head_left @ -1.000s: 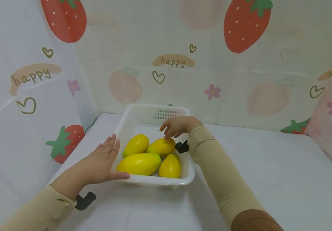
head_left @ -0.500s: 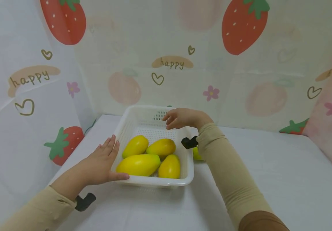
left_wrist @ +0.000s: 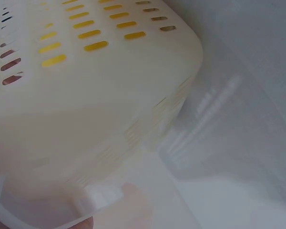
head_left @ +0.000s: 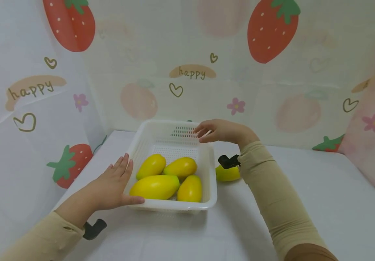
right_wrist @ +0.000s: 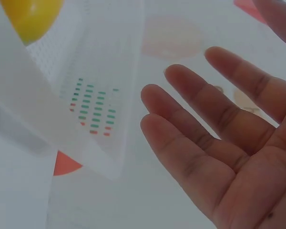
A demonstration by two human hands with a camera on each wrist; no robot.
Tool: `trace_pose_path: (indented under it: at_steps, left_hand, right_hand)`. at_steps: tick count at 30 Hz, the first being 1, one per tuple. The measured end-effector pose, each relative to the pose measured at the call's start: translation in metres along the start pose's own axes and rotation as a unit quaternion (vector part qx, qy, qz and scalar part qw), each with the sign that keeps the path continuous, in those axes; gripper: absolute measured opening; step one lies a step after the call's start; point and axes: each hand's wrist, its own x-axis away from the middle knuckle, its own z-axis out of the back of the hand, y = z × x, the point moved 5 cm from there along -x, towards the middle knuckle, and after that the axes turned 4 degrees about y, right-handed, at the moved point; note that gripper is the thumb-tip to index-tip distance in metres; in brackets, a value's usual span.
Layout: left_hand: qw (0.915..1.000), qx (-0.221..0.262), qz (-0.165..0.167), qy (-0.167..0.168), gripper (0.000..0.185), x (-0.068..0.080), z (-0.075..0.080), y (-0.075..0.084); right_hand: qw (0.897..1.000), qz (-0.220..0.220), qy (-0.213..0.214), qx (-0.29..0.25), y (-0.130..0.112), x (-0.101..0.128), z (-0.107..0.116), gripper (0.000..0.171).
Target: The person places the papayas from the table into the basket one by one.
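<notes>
A white slotted basket (head_left: 207,170) stands on the white table and holds several yellow mangoes (head_left: 155,186). My left hand (head_left: 114,185) lies flat against the basket's left wall, thumb on its near rim; its wrist view shows that wall (left_wrist: 100,100) close up. My right hand (head_left: 218,131) hovers empty with relaxed fingers over the basket's far right corner; in its wrist view the fingers (right_wrist: 205,138) are spread beside the basket (right_wrist: 90,95). One more yellow mango (head_left: 228,173) lies on the table just right of the basket, under my right wrist.
Strawberry-print curtains (head_left: 272,72) close off the back and both sides. The white tabletop (head_left: 321,203) stretches to the right of the basket.
My right hand has lifted off the mangoes in the basket and drawn back and to the right. The mango outside the basket has come into view. My left hand has stayed put.
</notes>
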Motion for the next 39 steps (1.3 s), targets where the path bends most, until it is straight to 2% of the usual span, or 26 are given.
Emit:
trace_pose_path:
  at_steps: [11, 22, 32, 39]
  left_hand:
    - [1.0, -0.003, -0.002, 0.002, 0.123, 0.001, -0.001, -0.001]
    - [1.0, -0.002, -0.001, 0.002, 0.123, 0.003, 0.001, 0.002]
    - [1.0, 0.004, 0.004, -0.005, 0.123, 0.005, 0.003, 0.004]
    - [1.0, 0.0, 0.003, -0.008, 0.123, 0.006, 0.004, 0.006]
  right_hand:
    - [0.999, 0.007, 0.019, -0.028, 0.016, 0.027, 0.011, 0.043]
    - [0.997, -0.019, 0.046, -0.055, 0.06, 0.059, 0.017, 0.043]
    - [0.996, -0.041, 0.052, -0.063, 0.106, 0.079, 0.007, 0.049]
    - [0.988, -0.057, 0.061, -0.129, 0.132, 0.085, -0.007, 0.044]
